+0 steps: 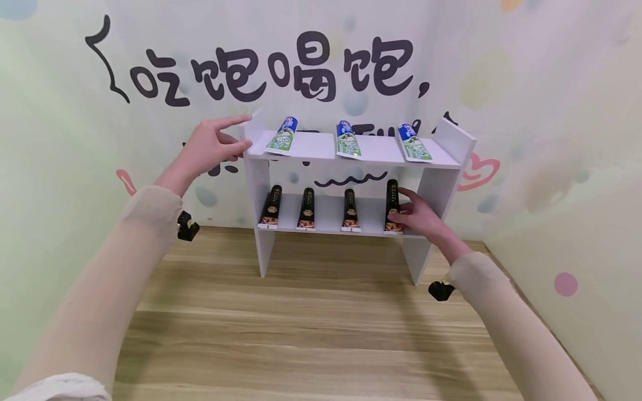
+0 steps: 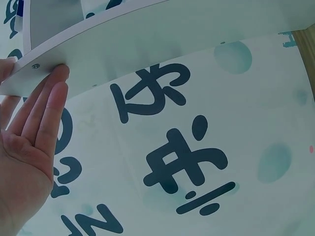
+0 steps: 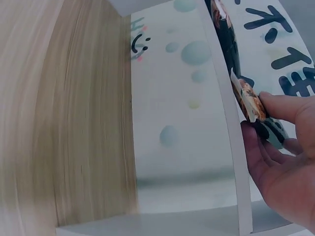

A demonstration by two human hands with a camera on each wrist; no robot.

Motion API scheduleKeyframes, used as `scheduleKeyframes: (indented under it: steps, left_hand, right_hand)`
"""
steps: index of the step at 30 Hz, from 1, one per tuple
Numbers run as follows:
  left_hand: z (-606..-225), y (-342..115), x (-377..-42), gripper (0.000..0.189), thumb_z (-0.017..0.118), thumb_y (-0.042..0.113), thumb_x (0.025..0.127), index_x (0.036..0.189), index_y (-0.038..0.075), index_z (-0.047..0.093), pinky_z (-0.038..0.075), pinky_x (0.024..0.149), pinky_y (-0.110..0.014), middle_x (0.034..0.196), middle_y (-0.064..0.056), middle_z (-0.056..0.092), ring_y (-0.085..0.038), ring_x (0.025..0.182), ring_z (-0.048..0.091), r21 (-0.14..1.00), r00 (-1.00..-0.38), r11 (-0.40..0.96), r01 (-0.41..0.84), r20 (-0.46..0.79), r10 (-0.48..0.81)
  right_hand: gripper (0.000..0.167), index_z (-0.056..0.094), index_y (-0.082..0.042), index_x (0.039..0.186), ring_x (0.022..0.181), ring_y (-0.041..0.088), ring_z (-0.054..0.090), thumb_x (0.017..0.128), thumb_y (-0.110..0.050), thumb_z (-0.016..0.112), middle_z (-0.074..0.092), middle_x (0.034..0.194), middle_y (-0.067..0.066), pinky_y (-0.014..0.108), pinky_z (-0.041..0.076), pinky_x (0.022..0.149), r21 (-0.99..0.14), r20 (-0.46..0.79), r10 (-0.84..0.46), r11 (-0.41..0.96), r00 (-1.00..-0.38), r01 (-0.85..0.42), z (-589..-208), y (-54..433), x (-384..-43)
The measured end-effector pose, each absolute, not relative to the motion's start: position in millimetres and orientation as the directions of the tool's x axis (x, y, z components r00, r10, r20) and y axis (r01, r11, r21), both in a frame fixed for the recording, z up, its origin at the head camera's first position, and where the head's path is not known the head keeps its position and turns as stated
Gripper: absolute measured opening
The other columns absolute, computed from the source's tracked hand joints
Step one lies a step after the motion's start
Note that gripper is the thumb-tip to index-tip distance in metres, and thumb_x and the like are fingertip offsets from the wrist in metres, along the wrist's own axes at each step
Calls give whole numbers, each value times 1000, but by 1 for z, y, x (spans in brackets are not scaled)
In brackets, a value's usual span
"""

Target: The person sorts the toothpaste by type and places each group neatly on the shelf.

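Note:
A white two-tier shelf [image 1: 373,147] stands against the wall. My left hand [image 1: 208,145] is at its left side panel [image 2: 147,44], thumb by the front edge. In the left wrist view, its straight fingers lie along the panel's outer face. On the lower tier, my right hand [image 1: 420,218] grips the rightmost black tube [image 1: 392,195], thumb on one side and fingers on the other. The right wrist view shows the tube's flat white end and food picture [image 3: 252,101] near the tier's front edge. Several black tubes, including one beside it [image 1: 350,207], lie in a row to its left.
Three blue-and-green tubes lie spaced along the upper tier: left [image 1: 283,135], middle [image 1: 347,139] and right [image 1: 413,143]. The shelf stands on a wood-grain surface [image 1: 301,323]. Behind it is a pale wall [image 1: 311,16] printed with large dark characters.

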State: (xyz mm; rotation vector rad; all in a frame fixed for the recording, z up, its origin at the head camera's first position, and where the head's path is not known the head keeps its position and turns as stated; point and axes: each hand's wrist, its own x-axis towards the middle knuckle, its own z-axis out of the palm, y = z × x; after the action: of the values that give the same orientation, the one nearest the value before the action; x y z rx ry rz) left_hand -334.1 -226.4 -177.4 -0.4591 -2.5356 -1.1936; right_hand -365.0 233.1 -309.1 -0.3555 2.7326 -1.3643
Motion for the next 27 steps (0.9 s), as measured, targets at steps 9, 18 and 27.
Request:
scheduleKeyframes:
  steps: [9,18,27]
  left_hand:
    - [-178,-227,-333,60,70,23,91,148,22,48,59,64,-16,108,-25,73,2,66,68,684,-901,603,410,405,153]
    - [-178,-225,-331,60,70,22,92,148,23,48,58,64,-16,112,-28,70,2,66,67,679,-903,611,406,399,156]
    - [-177,-225,-332,61,70,25,92,148,25,47,57,64,-15,113,-28,70,1,66,67,668,-905,627,401,397,156]
  right_hand:
    - [77,19,-16,159,108,30,55,97,-21,64,51,134,29,25,54,77,-738,50,-289,634,-956,-231,-312,235,-366]
    - [53,48,-15,144,117,32,56,96,-28,64,57,133,22,39,50,94,-661,56,-287,707,-956,-250,-315,236,-371]
    - [63,47,-13,147,124,37,53,94,-42,65,53,139,24,52,47,104,-557,21,-345,775,-938,-297,-308,235,-371]
